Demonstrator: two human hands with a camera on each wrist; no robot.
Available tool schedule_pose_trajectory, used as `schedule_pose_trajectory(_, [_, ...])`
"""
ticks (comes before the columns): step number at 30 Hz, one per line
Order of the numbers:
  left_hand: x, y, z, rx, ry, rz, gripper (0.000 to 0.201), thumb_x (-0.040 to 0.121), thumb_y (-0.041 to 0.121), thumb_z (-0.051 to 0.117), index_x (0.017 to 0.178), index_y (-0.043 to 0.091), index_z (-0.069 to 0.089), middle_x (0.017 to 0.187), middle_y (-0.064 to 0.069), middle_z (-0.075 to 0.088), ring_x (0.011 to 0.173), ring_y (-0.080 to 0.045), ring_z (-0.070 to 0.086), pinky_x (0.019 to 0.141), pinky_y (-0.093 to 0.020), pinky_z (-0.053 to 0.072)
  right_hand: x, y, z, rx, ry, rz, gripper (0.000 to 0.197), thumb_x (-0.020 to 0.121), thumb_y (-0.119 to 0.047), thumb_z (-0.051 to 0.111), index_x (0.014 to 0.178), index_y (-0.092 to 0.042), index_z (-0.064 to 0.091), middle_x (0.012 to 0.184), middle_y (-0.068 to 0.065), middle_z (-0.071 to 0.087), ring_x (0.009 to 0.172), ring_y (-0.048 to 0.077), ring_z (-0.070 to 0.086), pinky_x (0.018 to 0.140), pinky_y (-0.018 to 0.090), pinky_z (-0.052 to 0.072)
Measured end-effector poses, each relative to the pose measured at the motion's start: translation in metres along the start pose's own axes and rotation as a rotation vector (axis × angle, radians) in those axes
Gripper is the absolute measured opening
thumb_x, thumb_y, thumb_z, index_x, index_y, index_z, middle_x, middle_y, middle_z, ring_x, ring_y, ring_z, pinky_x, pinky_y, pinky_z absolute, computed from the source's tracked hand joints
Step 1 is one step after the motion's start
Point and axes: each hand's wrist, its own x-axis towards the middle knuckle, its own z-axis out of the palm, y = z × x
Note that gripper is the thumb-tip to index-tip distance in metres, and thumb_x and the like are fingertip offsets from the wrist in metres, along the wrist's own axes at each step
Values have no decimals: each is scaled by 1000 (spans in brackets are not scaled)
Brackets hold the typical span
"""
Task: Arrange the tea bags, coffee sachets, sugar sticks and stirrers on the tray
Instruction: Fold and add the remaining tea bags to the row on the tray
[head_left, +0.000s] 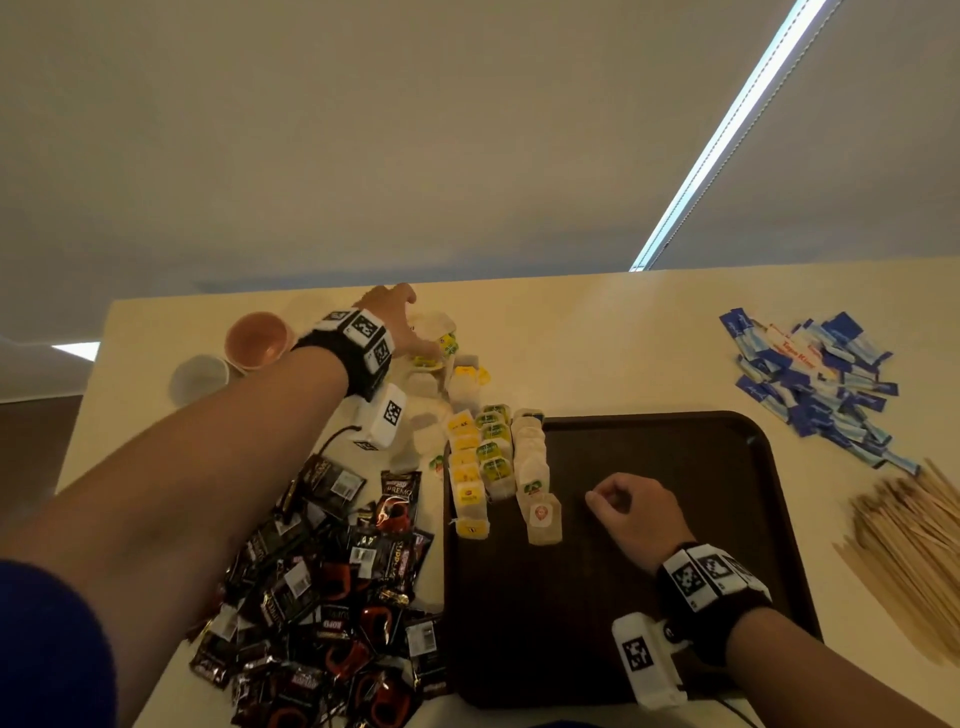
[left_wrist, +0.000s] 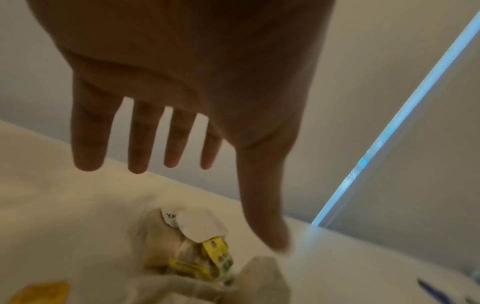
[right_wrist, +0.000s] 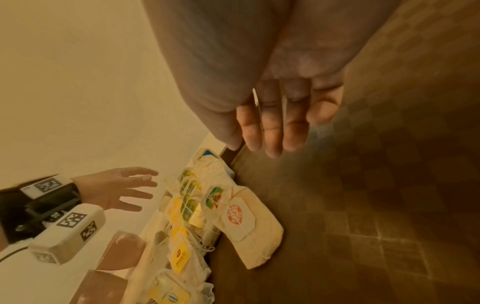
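Tea-bag stage. Left hand (head_left: 400, 319), fingers spread and empty, reaches over the loose tea bags (head_left: 441, 358) on the worktop (head_left: 597, 338) beyond the tray (head_left: 675, 519); next it must pinch one bag. Right hand (head_left: 636, 512), loosely curled and empty, rests on the tray beside the laid rows (head_left: 498, 462). Sachets (head_left: 337, 597), sugar sticks (head_left: 821, 379) and stirrers (head_left: 914, 551) lie unsorted. Tag lettering is blurred.

Left arm extends to the far left; left hand (left_wrist: 182, 86) is spread, fingers straight. Right hand (head_left: 636, 514) sits near right, fingers loosely curled, holding nothing.
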Motion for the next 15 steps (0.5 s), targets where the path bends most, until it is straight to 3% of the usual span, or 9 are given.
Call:
schedule_pose_trajectory(3, [24, -1, 12, 225, -188, 95, 139, 47, 63, 91, 157, 40, 8, 167, -8, 0, 149, -43, 17, 115, -58, 31, 2, 4, 0, 6, -3, 23, 8, 93, -33, 65, 94, -25, 68, 87, -10, 66, 81, 3, 60, 68, 16, 46])
schedule_pose_trajectory(5, [34, -3, 27, 367, -282, 145, 144, 45, 68, 89, 154, 49, -3, 165, -7, -21, 150, -48, 3, 116, -62, 25, 3, 7, -1, 16, -7, 36, 8, 93, -33, 65, 94, -25, 68, 87, -10, 66, 81, 3, 60, 70, 18, 48])
schedule_pose_trajectory(6, [37, -4, 34, 396, -305, 162, 142, 46, 66, 90, 153, 51, -2, 164, -7, -23, 149, -50, 4, 116, -62, 27, 4, 8, -1, 20, -8, 40, 8, 93, -33, 65, 94, -26, 68, 87, -10, 66, 81, 4, 61, 70, 18, 48])
schedule_pose_trajectory(7, [39, -4, 40, 403, -306, 168, 137, 49, 61, 91, 153, 53, 2, 164, -5, -20, 148, -50, 9, 115, -61, 30, 5, 9, -1, 21, -9, 42, 8, 93, -33, 65, 94, -26, 68, 87, -10, 66, 81, 4, 61, 70, 18, 48])
schedule_pose_trajectory(9, [39, -4, 47, 386, -251, 183, 119, 60, 48, 92, 151, 54, 15, 161, -3, 2, 141, -47, 25, 109, -58, 39, 6, 11, -1, 18, -12, 46, 8, 93, -33, 65, 94, -26, 68, 86, -10, 66, 80, 4, 61, 69, 18, 48])
schedule_pose_trajectory(11, [38, -2, 48, 367, -170, 224, 92, 72, 37, 85, 146, 48, 30, 147, -5, 23, 125, -42, 40, 100, -51, 47, 8, 13, -2, 18, -9, 53, 8, 93, -33, 65, 93, -25, 68, 86, -10, 66, 80, 5, 61, 69, 18, 48])
schedule_pose_trajectory(13, [35, 0, 49, 353, -123, 271, 69, 81, 28, 76, 139, 38, 41, 138, -7, 31, 104, -36, 50, 90, -45, 50, 8, 15, -3, 19, -5, 57, 9, 93, -32, 65, 94, -24, 68, 86, -9, 65, 79, 5, 60, 68, 18, 46])
schedule_pose_trajectory(15, [32, 3, 54, 357, -113, 298, 49, 89, 23, 66, 133, 29, 46, 132, -9, 35, 85, -32, 51, 80, -39, 49, 8, 16, -4, 26, -6, 61, 9, 93, -32, 65, 94, -23, 68, 86, -9, 65, 79, 5, 60, 66, 16, 44])
